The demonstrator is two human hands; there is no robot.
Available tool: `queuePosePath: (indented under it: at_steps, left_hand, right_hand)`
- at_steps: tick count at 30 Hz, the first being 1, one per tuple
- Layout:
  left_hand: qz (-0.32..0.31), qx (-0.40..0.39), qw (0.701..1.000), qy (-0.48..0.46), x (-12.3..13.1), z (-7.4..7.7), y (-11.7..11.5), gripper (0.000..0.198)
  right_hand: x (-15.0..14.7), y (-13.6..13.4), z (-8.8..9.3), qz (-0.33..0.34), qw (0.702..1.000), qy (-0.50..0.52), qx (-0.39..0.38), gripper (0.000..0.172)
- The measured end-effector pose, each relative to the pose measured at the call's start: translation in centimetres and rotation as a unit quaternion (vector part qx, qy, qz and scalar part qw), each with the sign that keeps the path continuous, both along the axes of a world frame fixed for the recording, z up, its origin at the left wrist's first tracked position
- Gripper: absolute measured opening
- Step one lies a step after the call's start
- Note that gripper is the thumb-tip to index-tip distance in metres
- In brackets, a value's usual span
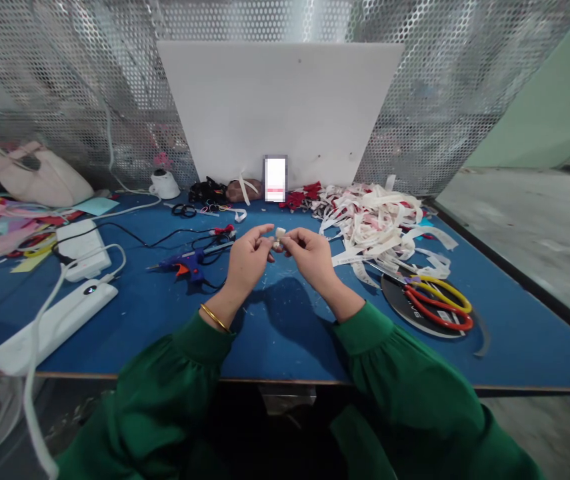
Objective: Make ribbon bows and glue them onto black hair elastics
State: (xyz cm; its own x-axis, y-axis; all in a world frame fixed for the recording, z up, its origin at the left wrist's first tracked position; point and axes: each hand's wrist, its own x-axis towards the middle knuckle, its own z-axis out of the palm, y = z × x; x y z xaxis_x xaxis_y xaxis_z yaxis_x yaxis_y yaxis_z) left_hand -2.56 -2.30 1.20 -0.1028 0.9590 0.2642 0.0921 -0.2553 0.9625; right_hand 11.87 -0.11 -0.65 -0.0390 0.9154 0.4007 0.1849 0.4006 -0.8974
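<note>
My left hand (247, 257) and my right hand (309, 253) meet above the middle of the blue table (285, 333). Both pinch a small piece of white ribbon (279, 236) between their fingertips. The fingers of each hand are closed on it. A gold bangle sits on my left wrist, and green sleeves cover both forearms. A blue glue gun (189, 261) lies on the table just left of my left hand.
A heap of white ribbon strips (379, 223) lies right of my hands. Scissors with red and yellow handles (437, 300) rest on a dark disc. White power strips (59, 320) and cables lie at left. A white board (279, 110) stands behind, with red scraps (302, 195) below it.
</note>
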Motion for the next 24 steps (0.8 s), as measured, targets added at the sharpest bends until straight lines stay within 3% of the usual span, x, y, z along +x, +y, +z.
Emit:
queuePosePath:
  at_steps: [6, 12, 24]
  left_hand:
    - [0.006, 0.047, 0.993, 0.107, -0.30, -0.38, 0.14, 0.042]
    - [0.045, 0.102, 0.951, 0.288, -0.26, 0.09, -0.26, 0.046]
    - [0.054, 0.125, 0.937, 0.321, -0.44, 0.33, -0.33, 0.045]
  right_hand:
    - [-0.16, 0.09, 0.35, 0.038, 0.994, 0.080, -0.069, 0.024]
    - [-0.24, 0.04, 0.74, 0.093, 0.977, 0.147, -0.121, 0.028]
    - [-0.47, -0.28, 0.81, 0.131, 0.970, 0.157, -0.134, 0.019]
